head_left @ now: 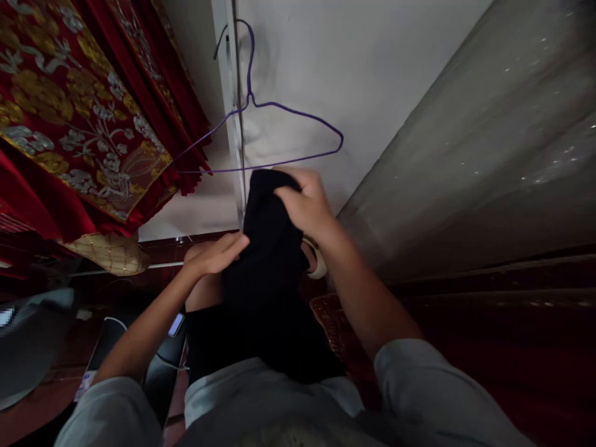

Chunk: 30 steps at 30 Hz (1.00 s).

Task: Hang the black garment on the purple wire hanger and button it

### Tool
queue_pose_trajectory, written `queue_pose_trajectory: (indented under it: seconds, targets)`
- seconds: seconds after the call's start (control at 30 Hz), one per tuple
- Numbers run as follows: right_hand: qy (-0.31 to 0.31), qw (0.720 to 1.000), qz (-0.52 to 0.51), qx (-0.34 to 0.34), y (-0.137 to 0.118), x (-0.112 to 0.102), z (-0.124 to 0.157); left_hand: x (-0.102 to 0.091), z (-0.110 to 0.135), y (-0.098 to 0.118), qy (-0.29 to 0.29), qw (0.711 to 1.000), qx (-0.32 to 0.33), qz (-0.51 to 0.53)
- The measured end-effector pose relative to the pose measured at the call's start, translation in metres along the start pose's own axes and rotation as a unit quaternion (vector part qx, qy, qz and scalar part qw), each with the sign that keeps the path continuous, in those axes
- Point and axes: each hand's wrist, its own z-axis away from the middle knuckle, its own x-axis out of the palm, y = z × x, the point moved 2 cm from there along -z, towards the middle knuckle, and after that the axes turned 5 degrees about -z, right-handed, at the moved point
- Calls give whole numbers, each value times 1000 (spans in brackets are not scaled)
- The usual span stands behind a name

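A piece of black cloth hangs in front of me, below the lower bar of a purple clothes hanger. My right hand grips its top near that bar, with the thumb over the front. Whether the cloth goes round the bar I cannot tell. Against the cloth's left edge lies my left hand, its visible fingers stretched out. The hanger is otherwise bare, and its hook sits at a pale upright rail on the wall. Lower down, the cloth merges with my dark clothing.
Red fabric with gold and silver embroidery hangs at the left. A large greyish, glittering fabric fills the right side. Down at the left are a phone with a lit screen, a white cable and a grey rounded object.
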Motion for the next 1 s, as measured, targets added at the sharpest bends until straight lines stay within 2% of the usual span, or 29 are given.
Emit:
queue_pose_trajectory:
  seconds: [0.07, 0.1, 0.2, 0.27, 0.33, 0.4, 0.5, 0.6, 0.67, 0.77, 0.87, 0.93, 1.0]
  targets:
    - [38, 997, 37, -52, 13, -11, -31, -12, 0, -7, -167, 983, 16, -72]
    - [54, 995, 50, -62, 24, -12, -43, -21, 0, -5, -216, 971, 27, -101]
    - [58, 995, 81, -21, 65, -5, -64, -50, -3, 13, -205, 973, 1, -105]
    - [38, 993, 101, 38, 88, -1, -65, -63, -2, 27, -206, 977, -39, -47]
    - [41, 990, 119, 60, 97, -8, -61, -73, 2, 31, -217, 973, -71, -23]
    - [60, 987, 147, 41, 93, -25, -56, -81, 6, 24, -243, 961, -83, -99]
    - [77, 975, 208, 17, 73, -57, -52, -94, 3, 4, -263, 916, -60, -298]
    - [97, 967, 234, 13, 55, -80, -50, -105, -12, 5, -221, 882, 28, -415]
    - [97, 971, 218, 30, 50, -85, -48, -107, -26, 22, -150, 872, 95, -457]
    - [75, 980, 170, 74, 53, -73, -42, -97, -46, 57, -15, 861, 149, -486]
    - [25, 989, 111, 95, 61, -48, -30, -80, -69, 77, 59, 873, 148, -460]
    - [-5, 993, 89, 82, 63, -36, -23, -72, -86, 78, 57, 898, 118, -420]
    - [18, 995, 91, 38, 60, -39, -20, -70, -103, 74, 27, 923, 89, -373]
